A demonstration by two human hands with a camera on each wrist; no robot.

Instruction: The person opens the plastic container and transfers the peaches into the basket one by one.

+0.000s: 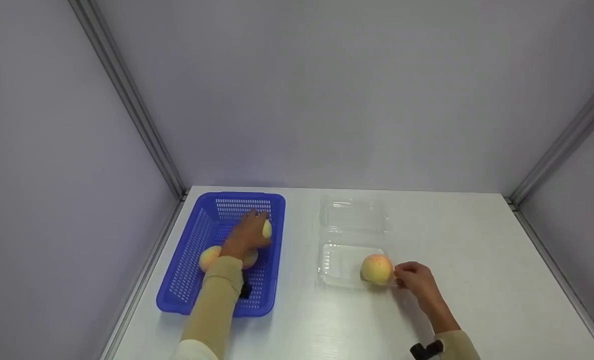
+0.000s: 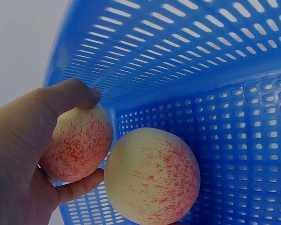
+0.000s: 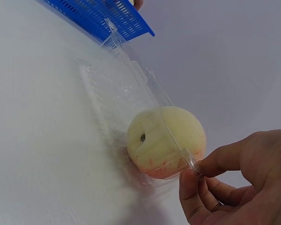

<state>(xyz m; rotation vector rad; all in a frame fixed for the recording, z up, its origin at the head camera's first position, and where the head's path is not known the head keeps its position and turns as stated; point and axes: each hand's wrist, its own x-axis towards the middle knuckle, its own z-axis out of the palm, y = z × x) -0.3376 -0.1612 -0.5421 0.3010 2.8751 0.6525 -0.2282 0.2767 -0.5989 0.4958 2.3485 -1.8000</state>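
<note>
My left hand [image 1: 246, 235] reaches into a blue plastic basket [image 1: 185, 272] and grips a peach [image 2: 79, 145] near its side wall, thumb on one side and fingers on the other. A second peach [image 2: 152, 176] with red speckles lies right beside it. In the head view another peach [image 1: 208, 258] shows left of the wrist. My right hand [image 1: 419, 282] pinches the edge of a clear plastic clamshell box [image 3: 189, 159] between thumb and fingers. One pale peach [image 1: 377, 269] sits in the near right corner of that opened box, close to my right fingertips.
The box's clear lid [image 1: 354, 216] lies folded back toward the rear wall. Basket and box stand side by side on a white table [image 1: 477, 240]. Grey panels [image 1: 347, 100] with metal corner posts [image 1: 131, 100] enclose it at the back and sides.
</note>
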